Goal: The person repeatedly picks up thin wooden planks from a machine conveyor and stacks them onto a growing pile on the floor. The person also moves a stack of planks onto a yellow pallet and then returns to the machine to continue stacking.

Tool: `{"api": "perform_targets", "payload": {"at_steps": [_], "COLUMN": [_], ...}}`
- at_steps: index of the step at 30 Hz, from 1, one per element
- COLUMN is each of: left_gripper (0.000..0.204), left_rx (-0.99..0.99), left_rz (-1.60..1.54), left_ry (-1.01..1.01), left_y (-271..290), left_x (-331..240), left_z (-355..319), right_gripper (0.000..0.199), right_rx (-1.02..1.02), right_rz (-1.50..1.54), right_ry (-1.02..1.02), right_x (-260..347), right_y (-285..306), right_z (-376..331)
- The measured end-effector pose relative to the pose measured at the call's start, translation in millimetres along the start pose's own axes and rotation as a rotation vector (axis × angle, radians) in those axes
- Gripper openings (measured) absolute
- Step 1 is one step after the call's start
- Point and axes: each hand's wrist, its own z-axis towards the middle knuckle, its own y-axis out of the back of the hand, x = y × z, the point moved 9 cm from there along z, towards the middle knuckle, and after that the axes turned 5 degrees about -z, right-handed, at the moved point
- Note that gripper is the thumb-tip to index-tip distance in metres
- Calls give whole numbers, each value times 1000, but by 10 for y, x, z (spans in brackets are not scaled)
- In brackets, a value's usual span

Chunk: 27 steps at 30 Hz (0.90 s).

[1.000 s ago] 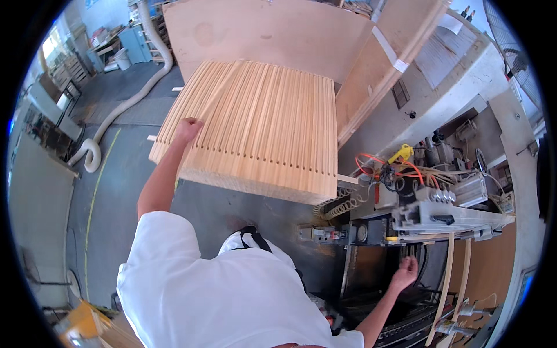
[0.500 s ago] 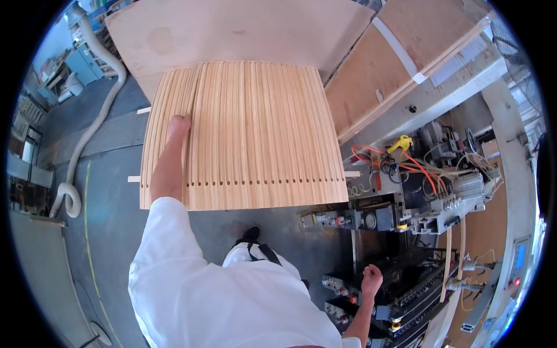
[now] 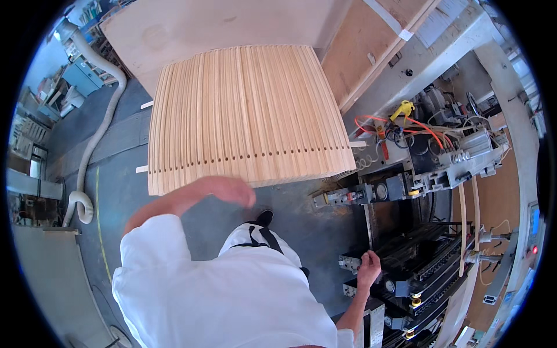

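Slats (image 3: 249, 104) lie just beyond the left hand (image 3: 233, 190), nearer than the right hand (image 3: 369, 269), long axes running ahead; whether either hand is spread or pinching, I cannot tell.

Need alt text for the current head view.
A wide row of pale wooden strips, with small dark holes along the near end, lies before a person in a white shirt. The bare left hand, blurred, is near the strips' close edge; the bare right hand, loosely curled, is near black metal machinery.
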Motion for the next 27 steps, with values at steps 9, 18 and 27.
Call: {"api": "perform_targets", "payload": {"at_steps": [9,18,27], "left_gripper": [38,34,43], "left_rx": [-15,282,715], "left_rz": [491,456,582], "left_ry": [313,194,-58], "left_y": [-31,-1501,-3690], "left_x": [659,1177,-105], "left_z": [19,891,2442], "right_gripper": [20,29,26], "right_rx": [25,-235,-1184], "right_rz": [-175,-338,-803], "right_ry": [244,112,-689], "right_x": [34,120,-455], "right_y": [258,1503,2854], "right_z": [-826,-2153,-5625]}}
